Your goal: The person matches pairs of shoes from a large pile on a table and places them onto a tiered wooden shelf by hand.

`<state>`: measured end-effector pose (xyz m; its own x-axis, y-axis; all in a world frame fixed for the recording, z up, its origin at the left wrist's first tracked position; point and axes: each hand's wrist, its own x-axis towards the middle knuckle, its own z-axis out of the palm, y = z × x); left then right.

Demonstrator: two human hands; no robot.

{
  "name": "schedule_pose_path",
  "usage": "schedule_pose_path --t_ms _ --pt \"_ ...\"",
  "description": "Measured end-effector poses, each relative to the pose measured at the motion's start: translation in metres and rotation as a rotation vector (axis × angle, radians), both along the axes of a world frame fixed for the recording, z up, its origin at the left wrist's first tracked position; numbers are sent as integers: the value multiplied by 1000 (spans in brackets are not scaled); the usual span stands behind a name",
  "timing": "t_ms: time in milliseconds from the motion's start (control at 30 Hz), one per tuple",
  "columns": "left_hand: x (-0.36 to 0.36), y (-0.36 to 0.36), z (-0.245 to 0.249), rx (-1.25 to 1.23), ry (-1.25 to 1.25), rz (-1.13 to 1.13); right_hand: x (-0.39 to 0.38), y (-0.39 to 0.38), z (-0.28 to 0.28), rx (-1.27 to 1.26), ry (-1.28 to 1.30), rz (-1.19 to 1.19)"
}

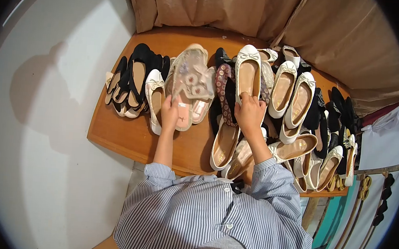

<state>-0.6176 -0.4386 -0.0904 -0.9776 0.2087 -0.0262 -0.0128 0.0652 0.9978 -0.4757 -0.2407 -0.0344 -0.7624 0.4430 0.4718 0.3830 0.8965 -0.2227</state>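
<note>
My left hand is closed on the side of a beige slipper with a sheer, flower-patterned upper and a pale pink insole. A matching slipper lies against its right side. Just left of that hand, a white ballet flat with a bow rests on the table. My right hand grips another white ballet flat by its heel end, fingers reaching inside over the tan insole. Beneath and beside it are a dark red patterned shoe and a white flat.
Black shoes stand grouped at the left of the wooden table. Many white flats and black shoes crowd the right side. Brown curtain hangs behind, and a white wall is at left. Hair bows hang at far right.
</note>
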Motion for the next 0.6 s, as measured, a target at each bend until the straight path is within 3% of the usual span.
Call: schedule_pose_path --t_ms 67,167,233,333,400,500,600 --pt "-8 -4 23 -12 9 19 0 -3 1 -41 -8 -5" --pt "-24 -9 35 110 62 -19 -5 -13 3 149 94 -13" --pt "-35 -11 34 50 58 0 -9 -29 5 162 175 100" --pt "-45 -10 28 -23 68 30 -20 -52 -14 4 294 558" --pt "-42 -7 30 -1 38 53 -21 -76 -27 -317 21 518" --pt "-44 -6 26 -10 41 74 -37 -83 -65 -543 -107 357" --pt "-43 -9 28 -38 22 85 -52 -59 -53 -1077 -401 212"
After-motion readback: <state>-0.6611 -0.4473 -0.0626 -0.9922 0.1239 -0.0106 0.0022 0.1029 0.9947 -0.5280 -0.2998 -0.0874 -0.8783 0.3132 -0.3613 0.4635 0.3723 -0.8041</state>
